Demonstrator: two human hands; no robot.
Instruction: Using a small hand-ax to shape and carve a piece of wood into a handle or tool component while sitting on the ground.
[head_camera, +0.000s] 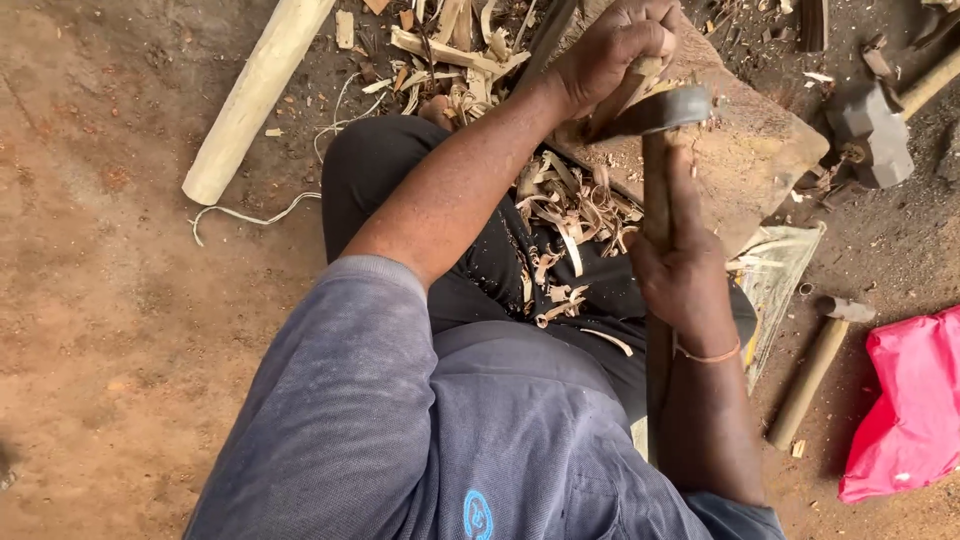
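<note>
My left hand (610, 50) is shut on a pale wooden piece (640, 78), holding it against a brownish wooden block (750, 160) in front of my knees. My right hand (680, 265) grips the dark handle (656, 190) of an adze-like tool, thumb stretched up along it. Its grey metal head (665, 110) lies right at the pale wood, just below my left hand. Curled wood shavings (570, 215) are heaped on my dark trousers between the arms.
A pale peeled pole (250, 100) lies on the dirt floor at upper left, a white cord (250, 215) near its end. At right are a heavy metal hammer head (872, 135), a wooden-handled tool (810, 380), a white woven sack (785, 265) and a red plastic bag (910, 410).
</note>
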